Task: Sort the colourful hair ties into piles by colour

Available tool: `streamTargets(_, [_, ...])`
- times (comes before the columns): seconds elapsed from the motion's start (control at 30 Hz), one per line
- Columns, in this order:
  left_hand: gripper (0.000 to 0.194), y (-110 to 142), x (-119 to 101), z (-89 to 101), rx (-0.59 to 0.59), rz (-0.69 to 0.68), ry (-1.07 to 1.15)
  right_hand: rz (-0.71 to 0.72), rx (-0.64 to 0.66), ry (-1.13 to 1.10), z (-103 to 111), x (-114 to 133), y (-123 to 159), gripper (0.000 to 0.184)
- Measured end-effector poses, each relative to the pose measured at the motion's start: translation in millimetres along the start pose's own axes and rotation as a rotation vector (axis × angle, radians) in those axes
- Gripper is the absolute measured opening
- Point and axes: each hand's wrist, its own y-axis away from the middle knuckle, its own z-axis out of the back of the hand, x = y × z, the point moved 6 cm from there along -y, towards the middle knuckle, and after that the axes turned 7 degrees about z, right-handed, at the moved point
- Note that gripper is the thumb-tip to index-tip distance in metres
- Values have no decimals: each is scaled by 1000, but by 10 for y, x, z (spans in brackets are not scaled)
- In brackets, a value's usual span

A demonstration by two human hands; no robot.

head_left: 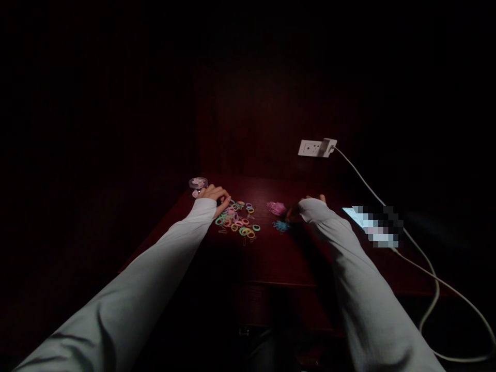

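Nearest us, two pale sleeves (127,289) reach in from the near edge, left and right, over a dark red table (217,266). Our left hand (213,194) is at the far left edge of the pile of coloured rings (234,227); fingers bent and pointing down, thumb below them, narrow gap between. Can't tell if anything is pinched there. The rings spread right and near from those fingers: green, yellow, pink, orange, purple, overlapping, with a few thin clips (222,231) along the near side.

Our right hand (295,211) is turned inward, mostly behind its cuff and in shadow. Its fingertips sit just right of the pink pile (276,208) and just to the far right of the blue pile (281,226); contact unclear, finger spread and any grip can't be told. Pink lies far, blue near, both right of the rings.

Beyond the left hand, far left: a round clear container (198,182) with pale pink contents. Right side: a partly pixelated phone (354,213) with a lit screen, a white cable (430,266) looping nearby, and a charger (329,146) in the wall socket (309,149).
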Motion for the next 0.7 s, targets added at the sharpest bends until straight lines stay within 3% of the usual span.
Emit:
streamTargets(0.1, [15, -10, 45, 9, 2, 79, -8, -19, 124, -16, -35, 19, -48, 26])
streamTargets(0.23, [10, -17, 123, -113, 109, 145, 37, 102, -2, -57, -10, 210, -136, 35])
streamTargets(0.37, [16, 4, 146, -202, 177, 152, 38, 180, -124, -116, -79, 540, -218, 33])
streamTargets(0.5, [24, 41, 59, -239, 276, 53, 42, 252, -175, -130, -253, 920, -276, 31])
streamTargets(0.7, [23, 44, -5, -249, 281, 31, 7, 271, -154, -107, -535, 1188, -364, 58])
